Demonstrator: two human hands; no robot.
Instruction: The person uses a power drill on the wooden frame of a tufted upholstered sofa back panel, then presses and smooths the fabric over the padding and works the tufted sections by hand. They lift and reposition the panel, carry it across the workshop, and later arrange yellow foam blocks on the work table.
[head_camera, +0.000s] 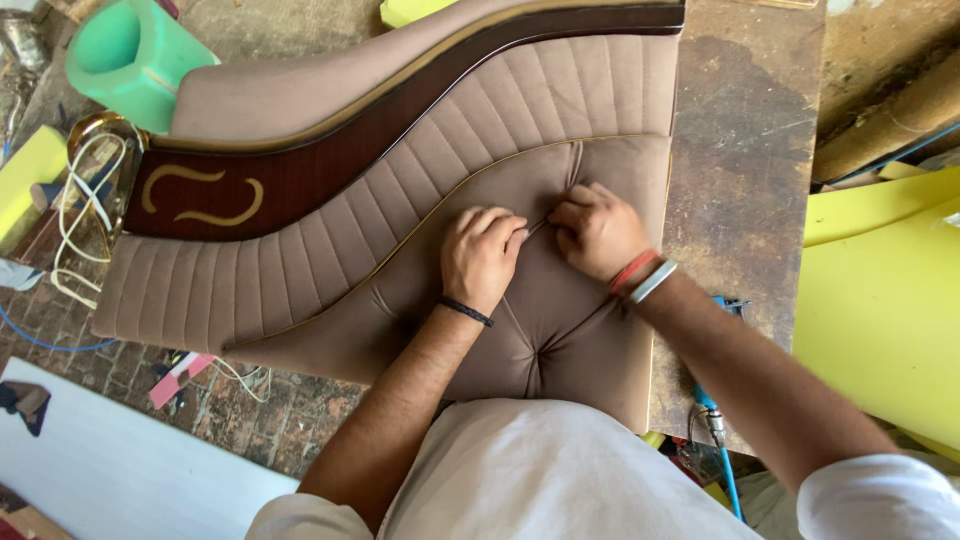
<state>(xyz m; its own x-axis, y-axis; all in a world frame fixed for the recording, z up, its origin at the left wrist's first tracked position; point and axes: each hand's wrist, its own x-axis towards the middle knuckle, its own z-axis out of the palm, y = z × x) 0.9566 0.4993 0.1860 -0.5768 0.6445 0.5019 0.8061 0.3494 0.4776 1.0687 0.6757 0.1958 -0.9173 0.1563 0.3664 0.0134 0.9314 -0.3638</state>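
Observation:
A brown upholstered panel (400, 190) lies across a worn wooden workbench (745, 160). It has a ribbed band, a dark wood strip with gold scrollwork, and a tufted cushion section (560, 330). My left hand (482, 252) and my right hand (597, 230) rest on the cushion, fingers curled, pinching a fabric fold between them near a tuft. A dark band circles my left wrist; red and white bands circle my right.
A green foam cylinder (130, 55) stands at the back left. Yellow foam sheets (880, 300) lie to the right. A blue air hose with a metal fitting (715, 430) hangs beside the bench. White cord (85, 215) loops at the left, above a brick floor (260, 415).

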